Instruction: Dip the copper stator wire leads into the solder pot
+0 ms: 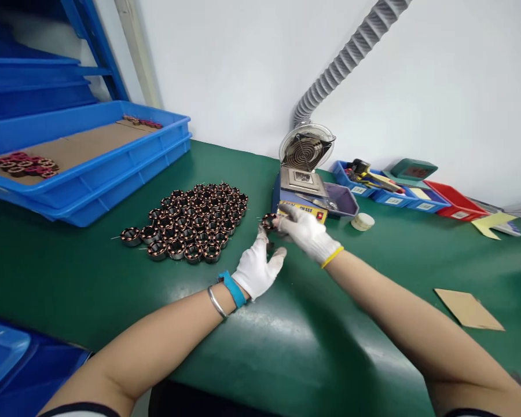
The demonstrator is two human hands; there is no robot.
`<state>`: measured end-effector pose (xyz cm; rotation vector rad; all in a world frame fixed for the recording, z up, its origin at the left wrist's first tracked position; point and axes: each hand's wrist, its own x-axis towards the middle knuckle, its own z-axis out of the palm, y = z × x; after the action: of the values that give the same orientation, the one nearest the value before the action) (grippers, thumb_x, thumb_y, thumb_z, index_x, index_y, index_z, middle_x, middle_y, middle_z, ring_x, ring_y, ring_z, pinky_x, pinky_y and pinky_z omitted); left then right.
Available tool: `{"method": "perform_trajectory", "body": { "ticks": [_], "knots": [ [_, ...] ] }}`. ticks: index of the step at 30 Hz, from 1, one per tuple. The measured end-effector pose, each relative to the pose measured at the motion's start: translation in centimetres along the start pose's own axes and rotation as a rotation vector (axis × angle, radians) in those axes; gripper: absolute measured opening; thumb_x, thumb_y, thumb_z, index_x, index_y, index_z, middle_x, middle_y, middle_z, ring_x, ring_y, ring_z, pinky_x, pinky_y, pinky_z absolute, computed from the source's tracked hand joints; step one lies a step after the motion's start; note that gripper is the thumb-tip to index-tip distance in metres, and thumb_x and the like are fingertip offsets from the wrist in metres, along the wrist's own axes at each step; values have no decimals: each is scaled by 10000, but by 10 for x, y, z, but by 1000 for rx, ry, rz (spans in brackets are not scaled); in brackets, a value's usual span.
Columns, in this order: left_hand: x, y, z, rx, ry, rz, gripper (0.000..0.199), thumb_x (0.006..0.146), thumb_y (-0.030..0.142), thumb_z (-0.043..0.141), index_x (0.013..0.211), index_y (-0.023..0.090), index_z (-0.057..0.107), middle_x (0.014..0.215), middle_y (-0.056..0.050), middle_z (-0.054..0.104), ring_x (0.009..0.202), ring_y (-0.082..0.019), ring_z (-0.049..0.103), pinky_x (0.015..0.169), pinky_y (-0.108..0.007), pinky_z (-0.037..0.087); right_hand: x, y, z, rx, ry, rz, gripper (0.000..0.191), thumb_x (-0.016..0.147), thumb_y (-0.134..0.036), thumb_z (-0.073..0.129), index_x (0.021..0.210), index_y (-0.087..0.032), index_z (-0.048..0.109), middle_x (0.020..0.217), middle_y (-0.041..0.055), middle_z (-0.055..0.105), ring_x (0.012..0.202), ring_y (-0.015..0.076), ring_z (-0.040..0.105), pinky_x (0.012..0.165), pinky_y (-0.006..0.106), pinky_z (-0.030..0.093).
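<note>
Many black rings with copper windings stand packed together on the green table, left of centre. One such ring is up between my two hands, in front of the blue and yellow soldering device. The gloved fingers of my right hand close on its right side. My left hand, gloved, is just below it, with fingertips at its lower edge and the thumb spread to the right. Something small and dark shows between the left fingers and thumb, too unclear to name.
A blue tray with more rings stands at the left. Behind on the right are a round tin, a purple bin, blue bins with tools and a red bin. Cardboard lies at the right.
</note>
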<state>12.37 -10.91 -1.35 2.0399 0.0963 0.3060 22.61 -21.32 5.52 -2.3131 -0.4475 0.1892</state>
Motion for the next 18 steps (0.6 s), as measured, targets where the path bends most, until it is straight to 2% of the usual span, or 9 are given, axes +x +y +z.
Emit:
{"method": "perform_trajectory", "body": {
  "ticks": [2, 4, 7, 10, 12, 14, 16, 18],
  "knots": [
    [0, 0, -3, 35, 15, -44, 819, 861, 427, 471, 1461, 8, 104, 1225, -192, 594, 1069, -288, 608, 920, -388, 486, -15, 5, 13, 109, -97, -14, 448, 753, -462, 617, 1140, -236, 621, 924, 18, 699, 879, 211, 641, 829, 328, 500],
    [0, 0, -5, 66, 39, -66, 812, 862, 406, 472, 1461, 6, 98, 1219, -194, 599, 1089, -298, 598, 926, -388, 479, -24, 9, 18, 255, -208, -1, 326, 774, -488, 597, 964, -230, 656, 842, 14, 693, 822, 204, 645, 771, 309, 518],
    [1, -2, -7, 75, 54, -54, 733, 885, 381, 434, 1461, 36, 139, 1167, -168, 635, 1089, -281, 601, 926, -373, 475, -28, 14, 17, 543, -355, 118, 337, 805, -528, 559, 737, -201, 604, 701, 22, 659, 690, 163, 640, 662, 260, 527],
    [2, -4, -6, 73, 22, -14, 683, 887, 376, 424, 1449, 55, 205, 1188, -162, 627, 1090, -278, 601, 911, -373, 483, -26, 18, 13, 671, -402, 225, 298, 763, -434, 653, 648, -175, 559, 572, 4, 594, 543, 104, 580, 550, 194, 491],
    [2, -4, -5, 71, -1, -9, 699, 879, 394, 444, 1449, 62, 212, 1204, -165, 616, 1084, -278, 605, 898, -371, 493, -25, 19, 10, 698, -390, 245, 217, 713, -332, 714, 690, -166, 577, 552, -18, 571, 501, 83, 546, 520, 180, 478],
    [2, -4, -4, 66, -22, -36, 748, 860, 416, 490, 1458, 80, 192, 1193, -157, 624, 1055, -265, 621, 887, -359, 503, -20, 19, 2, 730, -358, 238, 201, 689, -259, 729, 826, -173, 609, 615, -23, 602, 516, 80, 553, 553, 200, 503],
    [1, -3, -2, 65, -49, -46, 798, 827, 417, 551, 1459, 96, 186, 1222, -147, 607, 1032, -245, 630, 885, -343, 509, -9, 17, -12, 712, -257, 203, 306, 691, -226, 719, 975, -187, 609, 693, -16, 633, 539, 81, 563, 594, 227, 524],
    [1, -2, 0, 85, -74, -18, 801, 801, 402, 585, 1447, 103, 219, 1284, -143, 561, 1034, -230, 624, 889, -336, 508, 9, 17, -31, 597, -89, 141, 365, 701, -237, 706, 1048, -191, 604, 745, -6, 649, 581, 90, 582, 636, 247, 531]
  ]
}}
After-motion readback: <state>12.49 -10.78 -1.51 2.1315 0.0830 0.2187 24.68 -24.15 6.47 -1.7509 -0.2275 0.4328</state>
